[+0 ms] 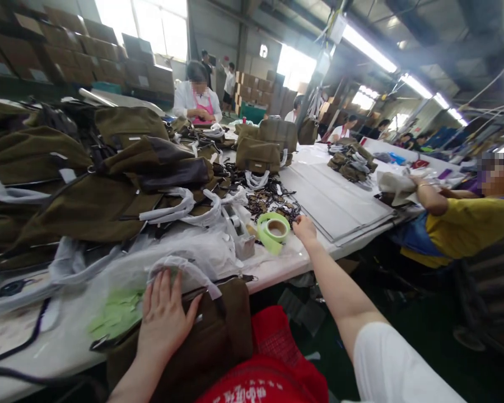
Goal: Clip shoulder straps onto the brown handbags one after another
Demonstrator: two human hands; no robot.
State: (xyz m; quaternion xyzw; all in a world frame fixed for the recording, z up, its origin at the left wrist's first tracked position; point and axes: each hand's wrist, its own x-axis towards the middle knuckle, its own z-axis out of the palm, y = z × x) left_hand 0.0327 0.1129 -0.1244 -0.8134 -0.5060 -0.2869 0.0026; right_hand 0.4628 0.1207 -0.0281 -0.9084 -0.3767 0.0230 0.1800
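My left hand (163, 319) lies flat, fingers spread, on a brown bag (212, 330) at the near table edge, with a clear plastic wrap (180, 263) bunched at its fingertips. My right hand (304, 228) is stretched out to the right of a green tape roll (274, 230), fingers curled over a heap of small dark metal parts (273, 204). Whether it grips any of them I cannot make out. A stack of green paper tags (117, 313) lies under plastic left of the left hand.
Olive-brown bags (88, 184) with white wrapped handles are piled over the left of the white table (336, 201). More bags (260, 151) stand farther back. A person in yellow (466, 224) sits at the right; another in pink (197, 103) works at the far end.
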